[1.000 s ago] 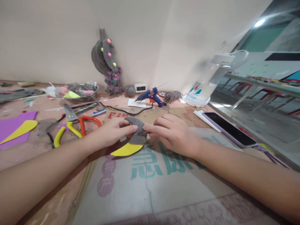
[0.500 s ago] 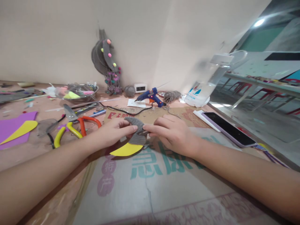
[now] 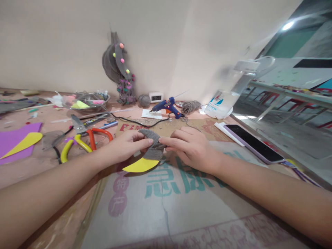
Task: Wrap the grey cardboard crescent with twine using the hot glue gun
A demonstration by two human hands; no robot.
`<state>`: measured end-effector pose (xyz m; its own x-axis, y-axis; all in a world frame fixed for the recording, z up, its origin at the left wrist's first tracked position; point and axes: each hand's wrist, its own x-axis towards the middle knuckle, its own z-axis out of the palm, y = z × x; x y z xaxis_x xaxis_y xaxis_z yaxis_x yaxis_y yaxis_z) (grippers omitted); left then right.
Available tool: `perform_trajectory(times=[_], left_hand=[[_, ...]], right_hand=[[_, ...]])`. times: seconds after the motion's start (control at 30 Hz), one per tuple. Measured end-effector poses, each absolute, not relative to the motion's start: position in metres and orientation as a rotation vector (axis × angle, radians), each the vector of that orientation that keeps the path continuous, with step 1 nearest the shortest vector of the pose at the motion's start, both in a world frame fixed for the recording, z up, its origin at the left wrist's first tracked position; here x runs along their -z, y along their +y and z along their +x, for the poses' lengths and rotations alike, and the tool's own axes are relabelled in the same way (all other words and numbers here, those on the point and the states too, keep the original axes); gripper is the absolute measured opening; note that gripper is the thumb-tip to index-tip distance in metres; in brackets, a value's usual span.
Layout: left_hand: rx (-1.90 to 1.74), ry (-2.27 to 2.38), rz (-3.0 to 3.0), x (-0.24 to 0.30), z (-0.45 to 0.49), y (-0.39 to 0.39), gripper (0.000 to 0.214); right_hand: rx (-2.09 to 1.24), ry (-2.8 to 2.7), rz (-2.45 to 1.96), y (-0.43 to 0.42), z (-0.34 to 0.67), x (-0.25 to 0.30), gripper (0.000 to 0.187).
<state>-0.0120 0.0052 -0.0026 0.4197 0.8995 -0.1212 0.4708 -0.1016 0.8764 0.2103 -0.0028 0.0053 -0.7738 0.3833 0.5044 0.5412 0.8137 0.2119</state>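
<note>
A crescent-shaped piece [image 3: 152, 144] is wrapped in grey yarn on its upper part, while its lower tip is bare and yellow. My left hand [image 3: 129, 143] is closed on the wrapped part, thumb in front and fingers behind. At the crescent's right edge, my right hand [image 3: 190, 147] pinches the grey yarn with thumb and forefinger; its other fingers are curled. A thin grey strand [image 3: 165, 214] trails down over the cardboard [image 3: 207, 211] below the hands. What lies inside the right fingertips is partly hidden.
Red-and-yellow-handled scissors [image 3: 91, 140], purple and yellow sheets [image 3: 26, 145] and a bowl of supplies [image 3: 88, 108] are at left. A blue glue gun [image 3: 168, 106], yarn bundle [image 3: 191, 106] and clock [image 3: 156, 97] stand behind. A phone [image 3: 252, 142] and water bottle [image 3: 228, 91] are at right.
Both hands keep nearly the same grip on the crescent and yarn. The whole view has shifted very slightly.
</note>
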Motion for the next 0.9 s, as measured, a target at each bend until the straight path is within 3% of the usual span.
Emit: perform_trajectory(times=[0.9], left_hand=[[-0.575, 1.181, 1.746, 0.0043, -0.0116, 0.0047, 0.032]], right_hand=[[0.610, -2.555, -0.687, -0.0072, 0.2082, -0.0056, 0.027]])
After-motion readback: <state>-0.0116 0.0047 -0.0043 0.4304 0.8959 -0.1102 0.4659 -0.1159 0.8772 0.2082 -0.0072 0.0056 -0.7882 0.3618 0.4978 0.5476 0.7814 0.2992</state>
